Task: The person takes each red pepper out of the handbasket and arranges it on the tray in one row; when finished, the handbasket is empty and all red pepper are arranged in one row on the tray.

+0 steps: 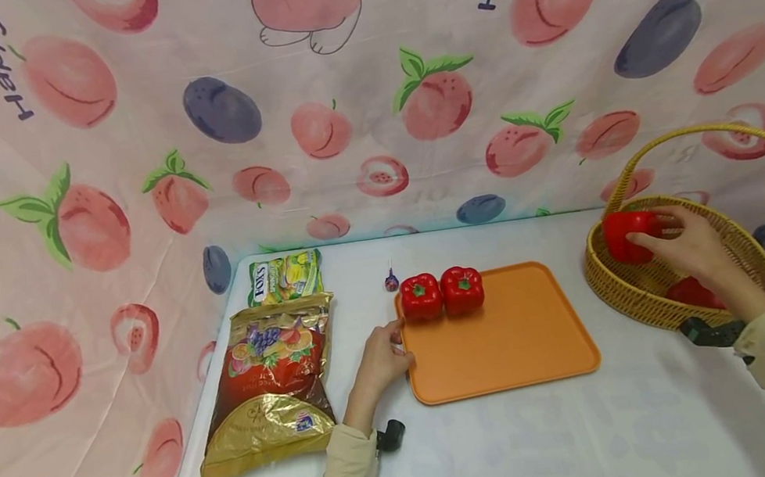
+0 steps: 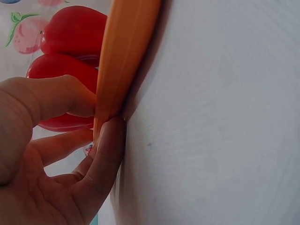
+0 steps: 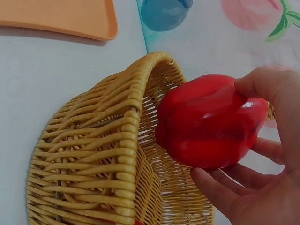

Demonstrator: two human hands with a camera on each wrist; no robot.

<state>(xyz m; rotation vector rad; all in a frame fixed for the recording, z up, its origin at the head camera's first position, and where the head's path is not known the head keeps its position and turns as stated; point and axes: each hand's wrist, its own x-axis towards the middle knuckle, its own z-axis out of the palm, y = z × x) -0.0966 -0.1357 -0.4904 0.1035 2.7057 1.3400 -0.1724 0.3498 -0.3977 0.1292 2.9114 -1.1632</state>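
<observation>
My right hand (image 1: 690, 239) grips a red bell pepper (image 3: 208, 122) at the opening of the wicker basket (image 3: 89, 154), its thumb on one side and fingers on the other. Another red pepper (image 1: 693, 293) lies inside the basket, partly hidden by that hand. On the left, my left hand (image 1: 378, 361) pinches the left edge of an orange tray (image 1: 508, 342); its thumb and a finger (image 2: 110, 140) meet the rim in the left wrist view. Two red bell peppers, one at the tray's corner (image 1: 421, 298) and one beside it (image 1: 462, 290), stand side by side on the tray.
Left of the tray lies a large gold and red candy bag (image 1: 272, 385), with a smaller green Fox's packet (image 1: 285, 277) behind it. A small wrapped lollipop (image 1: 391, 279) is near the tray's back left corner. The basket's tall handle (image 1: 717, 128) arches over its opening. Printed cloth (image 1: 350, 77) hangs behind.
</observation>
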